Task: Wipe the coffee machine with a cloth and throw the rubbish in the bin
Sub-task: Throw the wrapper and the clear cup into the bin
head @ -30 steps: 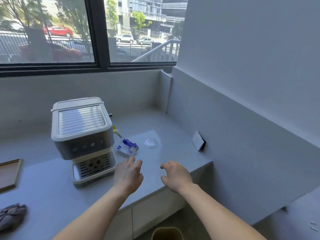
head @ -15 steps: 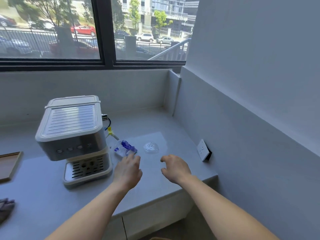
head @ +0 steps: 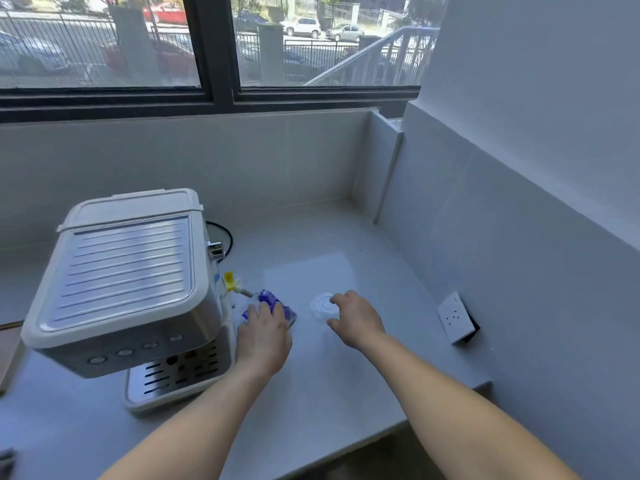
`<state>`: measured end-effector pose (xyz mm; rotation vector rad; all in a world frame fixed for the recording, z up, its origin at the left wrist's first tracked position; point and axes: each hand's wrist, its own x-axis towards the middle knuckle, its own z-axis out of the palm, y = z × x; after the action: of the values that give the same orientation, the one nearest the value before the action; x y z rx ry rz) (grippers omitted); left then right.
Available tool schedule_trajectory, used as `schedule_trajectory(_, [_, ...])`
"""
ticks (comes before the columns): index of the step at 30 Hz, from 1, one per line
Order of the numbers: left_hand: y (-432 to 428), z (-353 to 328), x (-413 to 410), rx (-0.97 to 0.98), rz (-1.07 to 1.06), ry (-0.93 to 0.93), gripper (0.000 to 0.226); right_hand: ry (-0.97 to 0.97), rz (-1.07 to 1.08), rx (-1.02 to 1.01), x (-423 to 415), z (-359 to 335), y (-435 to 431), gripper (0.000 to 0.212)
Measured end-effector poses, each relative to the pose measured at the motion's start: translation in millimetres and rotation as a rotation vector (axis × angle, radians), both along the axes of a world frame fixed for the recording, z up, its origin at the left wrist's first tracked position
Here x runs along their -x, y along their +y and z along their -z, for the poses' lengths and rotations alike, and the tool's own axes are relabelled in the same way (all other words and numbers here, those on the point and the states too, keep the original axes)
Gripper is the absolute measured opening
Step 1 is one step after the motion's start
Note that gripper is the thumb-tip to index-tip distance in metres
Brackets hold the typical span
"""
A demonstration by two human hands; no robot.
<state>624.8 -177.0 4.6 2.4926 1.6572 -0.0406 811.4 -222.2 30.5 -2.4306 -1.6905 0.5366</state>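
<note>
A white and silver coffee machine [head: 128, 271] stands on the grey counter [head: 311, 403] at the left. Just right of it lies a crumpled clear and blue plastic wrapper [head: 269, 299]. My left hand [head: 265, 336] lies over the wrapper with its fingers curled onto it. A small round clear plastic lid [head: 320, 304] rests flat on the counter further right. My right hand [head: 358, 320] reaches it, thumb and fingers spread at its rim. A sliver of the grey cloth [head: 5, 457] shows at the bottom left edge. No bin is in view.
A white wall socket [head: 455, 317] sits on the right wall close to my right hand. A black cable [head: 225, 235] runs behind the machine. A wooden tray's edge [head: 7, 355] shows at the far left. The counter's front edge is near my forearms.
Both hands moved forward across the counter: the left onto the blue wrapper, the right up to the clear lid. The view moved closer, and the bin dropped out of sight.
</note>
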Motion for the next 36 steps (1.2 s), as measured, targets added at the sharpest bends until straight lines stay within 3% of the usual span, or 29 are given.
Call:
schedule_trajectory(6, [18, 22, -6, 0.057, 0.000, 0.034, 0.058, -0.001, -0.022, 0.101, -2, 21, 36, 0.073])
schedule_trajectory(10, [27, 28, -6, 0.082, 0.011, 0.015, 0.047, -0.031, -0.051, 0.153, -5, 30, 48, 0.086])
schedule_trajectory(13, [32, 30, -6, 0.095, 0.010, 0.004, 0.032, -0.056, -0.073, 0.178, -6, 35, 54, 0.087])
schedule_trajectory(21, [32, 39, -1, 0.104, 0.059, -0.053, 0.026, -0.119, -0.050, 0.152, -9, 45, 55, 0.066])
schedule_trajectory(31, [18, 32, 6, 0.028, 0.158, -0.257, 0.014, -0.065, 0.015, 0.088, -13, 40, 15, 0.071])
schedule_trajectory(36, [-5, 16, 12, -0.041, 0.182, -0.266, 0.015, -0.064, 0.027, 0.051, -13, 31, -24, 0.074])
